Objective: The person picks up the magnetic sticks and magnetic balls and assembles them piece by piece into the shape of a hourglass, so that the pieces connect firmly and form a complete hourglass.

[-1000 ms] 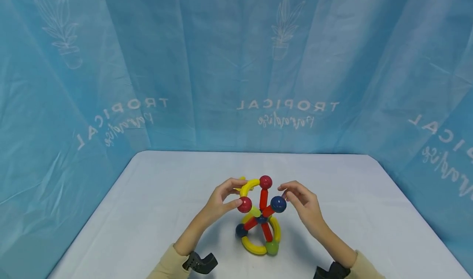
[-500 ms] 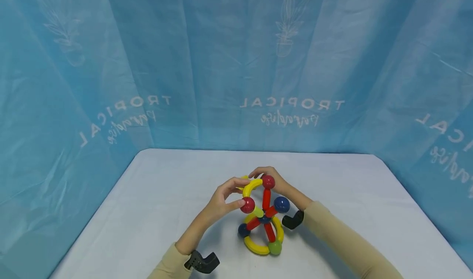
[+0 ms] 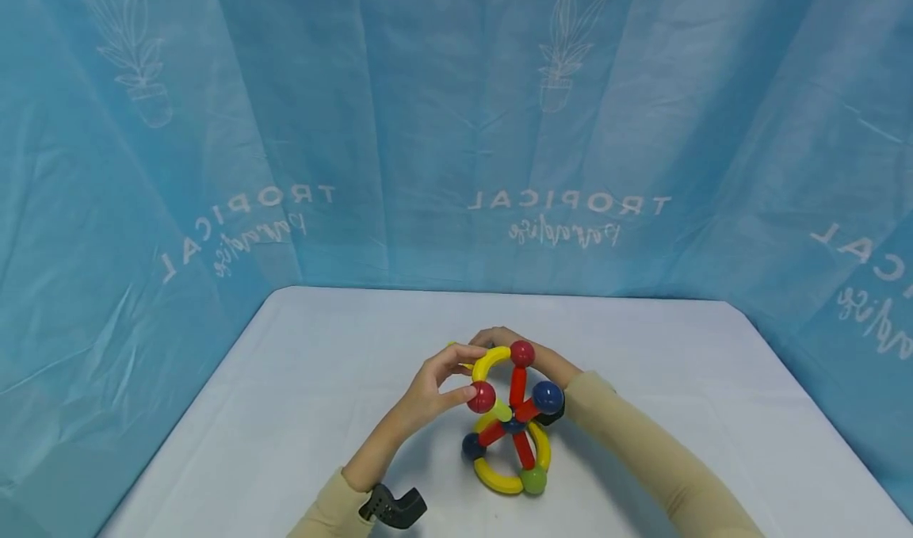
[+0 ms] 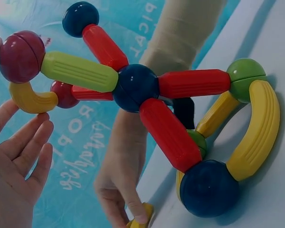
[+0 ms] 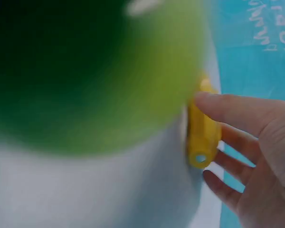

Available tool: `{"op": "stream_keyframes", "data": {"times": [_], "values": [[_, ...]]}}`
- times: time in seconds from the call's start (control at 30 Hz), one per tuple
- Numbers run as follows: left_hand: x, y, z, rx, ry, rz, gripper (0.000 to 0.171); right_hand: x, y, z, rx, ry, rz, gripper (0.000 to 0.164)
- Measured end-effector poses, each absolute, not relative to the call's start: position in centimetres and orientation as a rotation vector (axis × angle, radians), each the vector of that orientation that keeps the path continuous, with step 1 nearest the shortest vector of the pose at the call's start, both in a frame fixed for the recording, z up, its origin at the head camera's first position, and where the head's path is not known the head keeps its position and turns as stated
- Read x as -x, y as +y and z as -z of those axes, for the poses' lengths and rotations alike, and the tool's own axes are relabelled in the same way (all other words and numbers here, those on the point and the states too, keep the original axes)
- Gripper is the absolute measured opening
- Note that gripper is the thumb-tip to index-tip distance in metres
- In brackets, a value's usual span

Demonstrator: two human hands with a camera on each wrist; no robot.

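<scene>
A model of magnetic balls and sticks stands on the table, with a dark blue ball (image 4: 136, 88) at its centre and red sticks and a lime stick (image 4: 79, 71) branching out. My left hand (image 3: 431, 387) holds its upper left part, thumb on a red ball (image 3: 481, 397) and fingertips at a yellow curved stick (image 3: 490, 362). Behind the model, my right hand (image 4: 118, 180) pinches a loose yellow curved stick (image 5: 203, 133) between thumb and fingers at the table surface. From the head view the model partly hides that hand.
Yellow curved sticks (image 4: 261, 128), joined by green (image 3: 533, 480) and blue balls (image 3: 473, 446), form the model's ring base. A blue ball (image 3: 548, 397) juts out toward the right forearm. The white table (image 3: 342, 340) ends at a blue printed curtain (image 3: 399, 126).
My right hand has moved from the model's right side to behind it, at the loose yellow curved stick. My left hand keeps its hold on the model.
</scene>
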State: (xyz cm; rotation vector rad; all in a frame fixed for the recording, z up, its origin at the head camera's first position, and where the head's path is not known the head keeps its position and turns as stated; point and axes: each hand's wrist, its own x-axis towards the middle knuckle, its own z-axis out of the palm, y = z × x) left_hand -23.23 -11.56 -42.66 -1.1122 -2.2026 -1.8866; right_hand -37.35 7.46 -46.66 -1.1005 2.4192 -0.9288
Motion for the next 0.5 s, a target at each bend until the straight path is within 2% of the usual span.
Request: {"op": "stream_keyframes", "data": {"times": [0.23,0.37,0.5], "values": [[23.1,-11.4,42.7,1.100,-2.208,1.888,0.045,36.0,9.8,47.2,1.106,2.578,0.940,0.021],[23.1,-11.4,42.6,1.091,-2.223,1.870,0.045,35.4,12.1,48.2,0.916,2.655,1.045,0.027],[23.2,-11.4,42.3,1.080,-2.235,1.847,0.046,34.7,14.5,48.8,0.843,2.716,1.106,0.018]]}}
